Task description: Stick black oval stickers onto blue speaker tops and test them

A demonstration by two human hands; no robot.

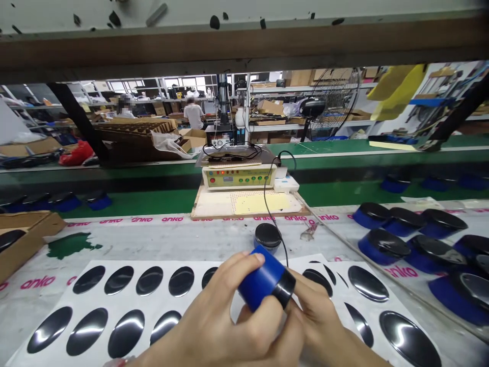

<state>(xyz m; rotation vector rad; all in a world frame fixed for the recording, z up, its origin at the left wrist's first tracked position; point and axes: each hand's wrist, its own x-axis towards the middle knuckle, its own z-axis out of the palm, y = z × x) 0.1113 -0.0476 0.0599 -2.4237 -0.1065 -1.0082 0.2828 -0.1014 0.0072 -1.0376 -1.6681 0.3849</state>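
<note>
A short blue cylinder with a black end [263, 280] is tilted in the air above the bench, its black end to the lower right. My left hand [233, 316] is closed around it, with the thumb along its upper side and fingers below. At the black end, my right hand [319, 316] presses against the cylinder; its fingertips are partly hidden behind it. Beneath both hands lie a white sheet with glossy black oval stickers [126, 334] and, on the right, another sticker sheet [410, 339]. Just beyond the held piece, a black-topped cylinder [267, 237] stands on the bench.
Several blue and black cylinders [405, 221] stand at the right. A control box [239, 177] sits ahead, its black cable [269, 204] running toward my hands. A cardboard box [46, 227] is at the left. Behind runs a green conveyor [328, 191]; a shelf edge [244, 48] hangs overhead.
</note>
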